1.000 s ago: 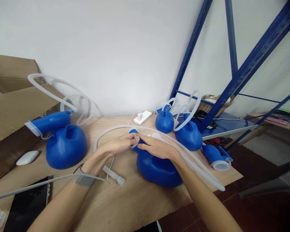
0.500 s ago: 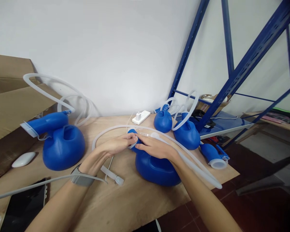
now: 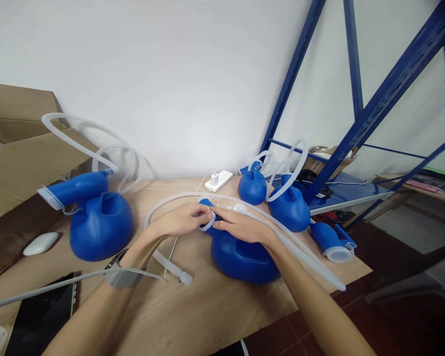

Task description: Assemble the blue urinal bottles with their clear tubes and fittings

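A blue plastic urinal bottle [image 3: 244, 262] lies tilted on the table in front of me, its neck pointing up and left. Around that neck sits a translucent white ring [image 3: 207, 225]. My left hand [image 3: 181, 219] is closed at the neck, with thumb and fingertips pinched on the ring. From the other side, my right hand [image 3: 241, 225] lies over the bottle's shoulder, its fingers and thumb gripping the neck. Some fingertips overlap and are partly hidden. A long clear hose [image 3: 300, 242] loops behind both hands, and its end with a connector [image 3: 185, 278] rests left of the bottle.
More blue bottles with hoses stand at left [image 3: 100, 230] and right [image 3: 289, 207]. A lidded blue urinal head [image 3: 332, 242] lies near the right edge. Also around are a power strip [image 3: 218, 181], mouse [image 3: 40, 244], phone [image 3: 40, 316], cardboard box [image 3: 29, 168] and blue rack [image 3: 378, 109].
The whole view has shifted slightly, so everything appears a little further right. My left fingers have curled further over the neck, and more of the white ring shows. My right hand keeps its hold.
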`<state>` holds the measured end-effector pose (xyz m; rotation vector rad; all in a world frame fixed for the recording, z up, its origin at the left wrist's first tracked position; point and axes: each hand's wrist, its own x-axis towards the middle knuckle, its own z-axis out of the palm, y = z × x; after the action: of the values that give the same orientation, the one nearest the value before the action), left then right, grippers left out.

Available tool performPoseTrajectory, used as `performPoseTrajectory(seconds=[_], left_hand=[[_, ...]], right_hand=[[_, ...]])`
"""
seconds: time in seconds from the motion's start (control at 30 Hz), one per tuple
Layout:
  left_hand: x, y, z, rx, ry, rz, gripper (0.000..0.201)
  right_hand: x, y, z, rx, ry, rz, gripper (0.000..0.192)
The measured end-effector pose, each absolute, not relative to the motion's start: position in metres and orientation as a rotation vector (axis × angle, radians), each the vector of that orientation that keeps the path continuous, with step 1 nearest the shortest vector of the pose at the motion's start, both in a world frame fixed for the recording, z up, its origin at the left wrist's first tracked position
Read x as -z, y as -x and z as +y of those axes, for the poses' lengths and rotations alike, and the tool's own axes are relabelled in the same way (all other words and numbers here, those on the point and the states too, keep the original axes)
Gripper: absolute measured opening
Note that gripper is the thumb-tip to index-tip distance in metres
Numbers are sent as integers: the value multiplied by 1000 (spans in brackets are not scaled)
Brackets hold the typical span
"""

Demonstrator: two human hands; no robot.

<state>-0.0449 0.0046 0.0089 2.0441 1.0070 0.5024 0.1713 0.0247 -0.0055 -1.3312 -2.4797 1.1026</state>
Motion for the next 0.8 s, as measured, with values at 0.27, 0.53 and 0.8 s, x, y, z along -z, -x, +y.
performPoseTrajectory(seconds=[0.27,0.53,0.8], left_hand=[[-7,52,8,-451,-2087,902,35],[-7,55,7,-443,-2057,862,37],[-8,55,6,-428,-2056,820,33]], right_hand=[[2,-170,24,-1059,1312,-2546,73],[2,-171,22,-904,1090,-2616,69],[-4,-168,19,-915,1135,-2622,67]])
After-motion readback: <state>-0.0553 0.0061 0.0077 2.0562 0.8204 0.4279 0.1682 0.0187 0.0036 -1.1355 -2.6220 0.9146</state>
